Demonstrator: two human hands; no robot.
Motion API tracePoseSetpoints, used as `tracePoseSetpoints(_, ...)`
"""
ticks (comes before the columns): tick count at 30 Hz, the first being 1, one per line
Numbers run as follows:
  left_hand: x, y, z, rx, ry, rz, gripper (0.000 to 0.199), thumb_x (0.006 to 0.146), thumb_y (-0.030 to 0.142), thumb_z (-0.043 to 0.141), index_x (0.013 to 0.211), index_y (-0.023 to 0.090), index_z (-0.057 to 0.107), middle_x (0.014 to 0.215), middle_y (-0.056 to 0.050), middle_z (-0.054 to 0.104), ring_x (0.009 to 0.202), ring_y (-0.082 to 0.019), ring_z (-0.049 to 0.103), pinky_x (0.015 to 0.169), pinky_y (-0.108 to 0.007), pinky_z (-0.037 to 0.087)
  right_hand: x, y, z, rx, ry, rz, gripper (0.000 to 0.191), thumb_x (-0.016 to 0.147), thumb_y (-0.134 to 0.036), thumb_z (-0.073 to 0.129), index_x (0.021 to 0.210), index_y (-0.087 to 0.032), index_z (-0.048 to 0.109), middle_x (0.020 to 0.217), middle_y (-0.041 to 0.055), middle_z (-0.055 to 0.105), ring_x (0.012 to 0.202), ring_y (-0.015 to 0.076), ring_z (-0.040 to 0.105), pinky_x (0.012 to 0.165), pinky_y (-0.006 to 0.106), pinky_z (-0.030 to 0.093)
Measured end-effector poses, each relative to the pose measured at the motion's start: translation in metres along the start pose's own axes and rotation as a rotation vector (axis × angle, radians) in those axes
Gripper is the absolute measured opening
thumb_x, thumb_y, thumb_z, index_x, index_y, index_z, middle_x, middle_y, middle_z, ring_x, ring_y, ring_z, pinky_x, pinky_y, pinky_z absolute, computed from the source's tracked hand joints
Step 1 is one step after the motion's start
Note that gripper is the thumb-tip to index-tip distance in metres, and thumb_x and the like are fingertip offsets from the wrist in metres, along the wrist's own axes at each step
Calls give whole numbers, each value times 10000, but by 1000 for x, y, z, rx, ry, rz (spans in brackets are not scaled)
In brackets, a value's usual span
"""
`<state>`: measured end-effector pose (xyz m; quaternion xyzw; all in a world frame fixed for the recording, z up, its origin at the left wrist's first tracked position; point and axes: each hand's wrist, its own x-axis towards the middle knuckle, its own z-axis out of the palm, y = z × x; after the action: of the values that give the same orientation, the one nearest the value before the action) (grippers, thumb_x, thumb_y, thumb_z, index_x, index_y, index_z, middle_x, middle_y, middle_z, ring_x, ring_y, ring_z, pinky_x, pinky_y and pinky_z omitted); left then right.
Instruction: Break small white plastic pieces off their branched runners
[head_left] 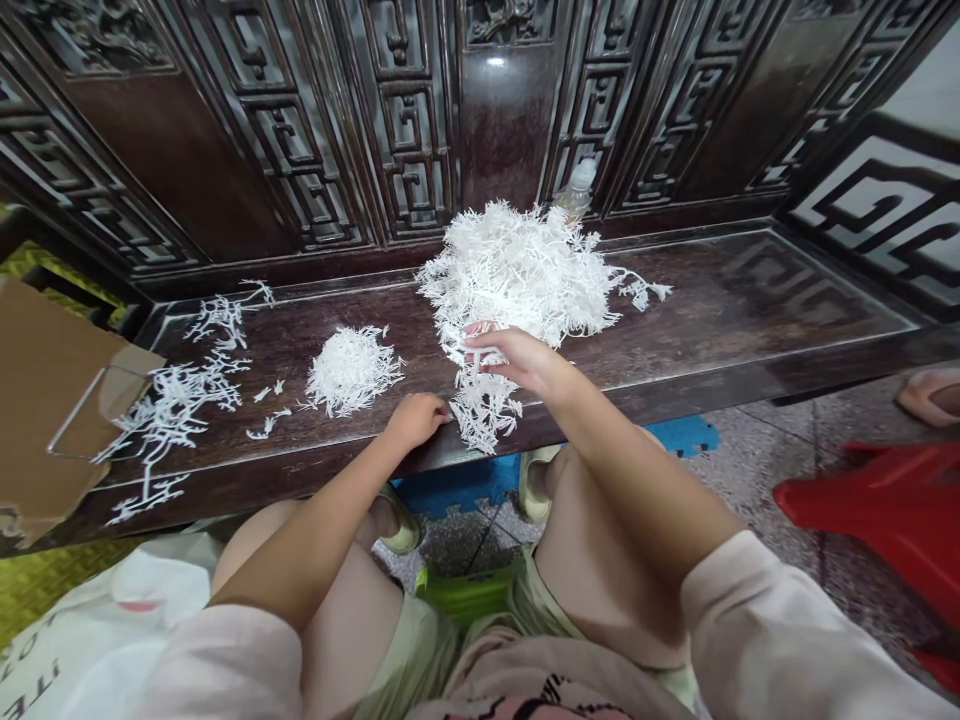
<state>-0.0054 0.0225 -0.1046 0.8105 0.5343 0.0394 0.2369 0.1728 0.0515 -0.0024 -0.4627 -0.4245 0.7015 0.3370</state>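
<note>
Right hand (504, 358) pinching white sprigs (480, 410) from the large heap (510, 270) ahead of it, most seemingly left; left hand (414, 420) loosely curled on the table (720, 320), smaller pile (351, 370) just left of it.

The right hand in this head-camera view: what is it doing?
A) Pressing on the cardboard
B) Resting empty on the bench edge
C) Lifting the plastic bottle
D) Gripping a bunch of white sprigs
D. The right hand grips a bunch of white sprigs that hangs from its fingers at the near edge of the big pile.
</note>
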Motion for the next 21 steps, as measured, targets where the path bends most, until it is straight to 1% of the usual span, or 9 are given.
tracePoseSetpoints(3,-2,-23,-18,40,125,-243,227,725,356,479,762,211,649,791,-75,648,740,-210,569,665,-302,385,-4,-1,1,-81,-102,2,281,630,-199,612,905,-198,556,801,26,588,713,118,532,608,245,398)
tracePoseSetpoints(6,-9,-55,-35,132,253,-522,235,731,354,456,791,213,635,841,-94,646,809,-251,571,689,-337,378,-4,3,3,-176,-143,-1,333,636,-236,629,957,-195,550,711,32,595,701,142,544,616,272,407)
tracePoseSetpoints(8,-14,-70,-42,168,296,-640,235,713,345,478,849,212,617,877,-111,637,856,-282,563,727,-375,367,-3,6,5,-231,-154,-30,353,630,-259,643,962,-183,548,639,26,591,681,150,546,631,284,407)
tracePoseSetpoints(10,-17,-73,-47,146,327,-683,266,695,342,504,912,215,591,870,-109,634,875,-288,558,761,-396,353,-1,9,7,-273,-171,-56,380,616,-268,658,965,-176,538,598,17,591,663,151,547,649,287,402)
tracePoseSetpoints(12,-17,-62,-52,10,363,-646,294,696,368,506,937,215,575,848,-89,632,848,-263,563,756,-375,364,0,11,9,-308,-196,-68,397,598,-267,672,955,-172,526,580,9,594,651,152,551,660,291,397)
tracePoseSetpoints(14,-16,-41,-59,-282,353,-531,337,719,438,466,929,199,577,843,-71,628,786,-218,573,708,-325,392,0,11,10,-344,-227,-97,370,583,-264,680,906,-171,527,568,-1,591,647,152,555,674,293,394)
tracePoseSetpoints(17,-18,-3,-69,-744,147,-347,477,722,562,401,889,162,599,833,-69,634,736,-181,575,669,-284,409,0,10,11,-417,-258,-154,286,577,-254,677,809,-173,531,539,-20,570,635,142,549,680,283,387)
tracePoseSetpoints(19,-21,16,-74,-862,19,-284,483,679,583,458,823,150,618,817,-69,641,745,-177,566,678,-278,407,-1,11,12,-459,-273,-161,265,576,-232,671,787,-177,521,529,-34,556,613,136,543,658,277,385)
tracePoseSetpoints(21,-23,26,-77,-890,-6,-228,421,632,548,543,746,152,627,785,-56,641,739,-168,551,682,-272,398,-1,12,12,-474,-288,-158,270,572,-201,666,790,-178,508,524,-45,544,583,130,537,638,275,384)
